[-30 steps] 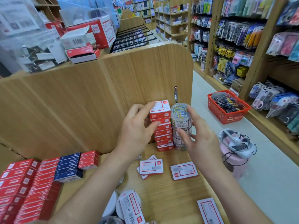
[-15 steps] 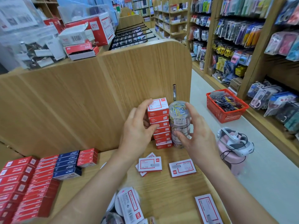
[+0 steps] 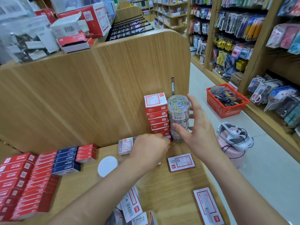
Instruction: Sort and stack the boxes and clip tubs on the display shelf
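While right hand point(image 3: 199, 135) splays beside clear round tub stack point(image 3: 178, 117), blurred left hand point(image 3: 149, 146) grip unclear

On the wooden shelf point(image 3: 162, 184), a stack of red boxes point(image 3: 156, 116) stands against the back panel, and a stack of clear clip tubs point(image 3: 178, 117) touches its right side. The right hand point(image 3: 199, 135), fingers spread, cups the tubs, with its thumb on a lower one. The blurred left hand point(image 3: 151, 148) is at the foot of the red boxes, just beside a clear flat box point(image 3: 125, 145); its grip is unclear.
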Action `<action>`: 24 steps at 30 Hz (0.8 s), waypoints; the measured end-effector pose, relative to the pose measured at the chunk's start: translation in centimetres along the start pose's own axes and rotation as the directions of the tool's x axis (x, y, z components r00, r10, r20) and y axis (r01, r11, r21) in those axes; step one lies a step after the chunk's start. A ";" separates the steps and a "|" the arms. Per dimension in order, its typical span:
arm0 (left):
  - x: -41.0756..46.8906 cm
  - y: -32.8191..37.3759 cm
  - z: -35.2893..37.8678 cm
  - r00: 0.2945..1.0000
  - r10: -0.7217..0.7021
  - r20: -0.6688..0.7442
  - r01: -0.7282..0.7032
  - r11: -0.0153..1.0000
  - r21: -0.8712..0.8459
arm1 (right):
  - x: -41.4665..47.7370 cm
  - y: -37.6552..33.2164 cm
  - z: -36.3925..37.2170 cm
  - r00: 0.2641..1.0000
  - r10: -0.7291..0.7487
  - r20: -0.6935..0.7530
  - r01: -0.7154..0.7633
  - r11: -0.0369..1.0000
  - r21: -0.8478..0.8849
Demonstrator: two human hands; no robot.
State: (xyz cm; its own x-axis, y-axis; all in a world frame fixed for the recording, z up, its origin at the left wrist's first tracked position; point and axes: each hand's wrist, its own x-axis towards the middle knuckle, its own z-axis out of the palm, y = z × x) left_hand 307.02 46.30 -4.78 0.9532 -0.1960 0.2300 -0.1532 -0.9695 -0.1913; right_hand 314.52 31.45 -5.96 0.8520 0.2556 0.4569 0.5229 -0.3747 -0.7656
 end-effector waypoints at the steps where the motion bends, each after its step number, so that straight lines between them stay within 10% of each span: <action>1: 0.4 0.2 0.3 0.994 -0.023 0.109 0.017 0.998 0.057 | 0.0 0.0 -0.1 1.000 0.007 0.005 -0.007 1.000 0.017; 11: 1.5 0.1 1.0 0.957 -0.133 0.258 0.125 0.991 0.049 | -0.1 0.4 -1.2 0.998 0.050 0.045 -0.052 0.997 0.049; 17: -0.9 -0.6 -0.8 0.974 -0.220 -0.061 0.186 0.919 -0.347 | -0.2 -1.2 -2.1 0.997 -0.075 -0.017 0.074 0.996 -0.051; 24: -1.9 -3.6 -4.4 0.786 -0.571 -0.238 0.249 0.645 -0.723 | 1.6 -4.1 -2.3 0.914 -0.405 -0.006 0.370 0.841 -0.394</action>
State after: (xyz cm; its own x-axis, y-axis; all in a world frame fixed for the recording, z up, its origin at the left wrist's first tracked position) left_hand 304.60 49.52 -0.36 0.7745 0.3641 0.5173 -0.0500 -0.7800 0.6237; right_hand 313.80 31.36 -1.11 0.5677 0.3801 0.7302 0.7646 -0.5723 -0.2966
